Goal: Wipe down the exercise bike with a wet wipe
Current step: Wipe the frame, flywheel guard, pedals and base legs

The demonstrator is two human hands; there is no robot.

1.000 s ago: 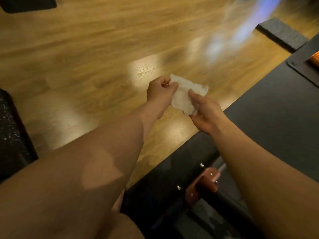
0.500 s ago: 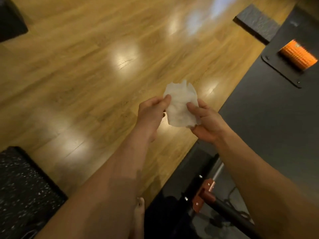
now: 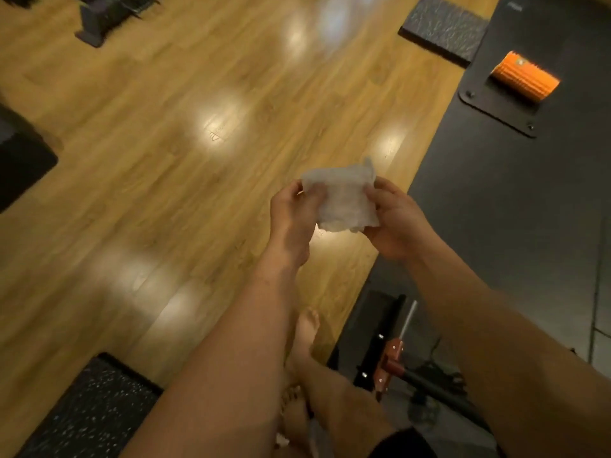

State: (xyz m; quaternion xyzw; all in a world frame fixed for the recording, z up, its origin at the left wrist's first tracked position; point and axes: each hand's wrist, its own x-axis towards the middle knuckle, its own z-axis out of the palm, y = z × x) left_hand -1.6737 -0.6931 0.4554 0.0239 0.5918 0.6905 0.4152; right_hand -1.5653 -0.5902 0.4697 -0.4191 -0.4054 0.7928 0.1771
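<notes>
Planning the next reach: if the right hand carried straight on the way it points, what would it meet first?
Probably the left hand, which holds the opposite edge of the crumpled white wet wipe that the right hand pinches; past it, glossy wooden floor. Depth is unclear.

wet wipe (crumpled) hides fingers of the right hand.

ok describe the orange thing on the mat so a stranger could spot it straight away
Follow the dark mat along the right of the wooden floor to its far end. There a black plate with bolted corners carries the orange roller. It is the only bright, ridged thing; the grey pad nearby is flat and dull.
</notes>
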